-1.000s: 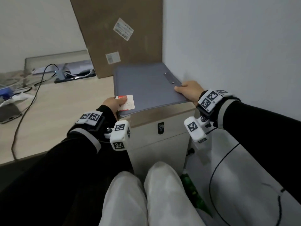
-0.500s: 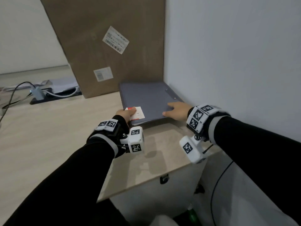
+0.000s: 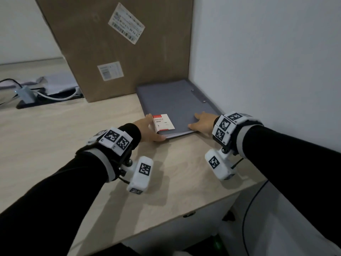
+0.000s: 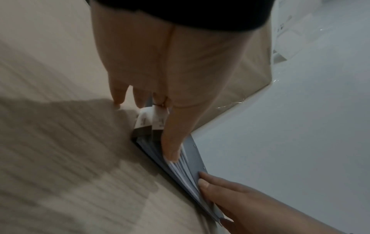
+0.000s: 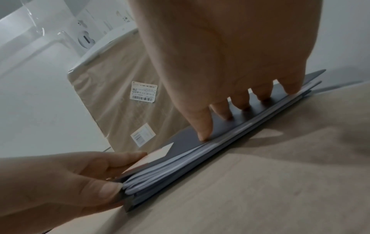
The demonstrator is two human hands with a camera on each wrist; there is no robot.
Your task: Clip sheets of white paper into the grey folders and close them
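Note:
A stack of grey folders [image 3: 173, 100] with white sheets showing at its near edge [image 5: 160, 171] lies shut on the desk, in the corner between the box and the wall. My left hand [image 3: 150, 129] cups its near-left corner: the thumb [image 4: 170, 148] lies straight along the front edge, and the fingers [image 4: 118, 96] stand against the left side by a red-and-white label [image 3: 164, 122]. My right hand [image 3: 201, 122] lies flat on the top cover near the front right, with fingertips [image 5: 224, 114] pressing down.
A large cardboard box [image 3: 118, 48] stands right behind the stack and a white wall [image 3: 258, 52] runs along its right side. Light wooden desk [image 3: 73, 135] stretches left. A grey adapter with cables [image 3: 25, 95] lies at the far left. The desk's front edge [image 3: 184, 215] is near me.
The folder stack has slid away from the desk's front edge, back to the box and wall. Both hands went with it, and the right hand moved from the right edge onto the top cover.

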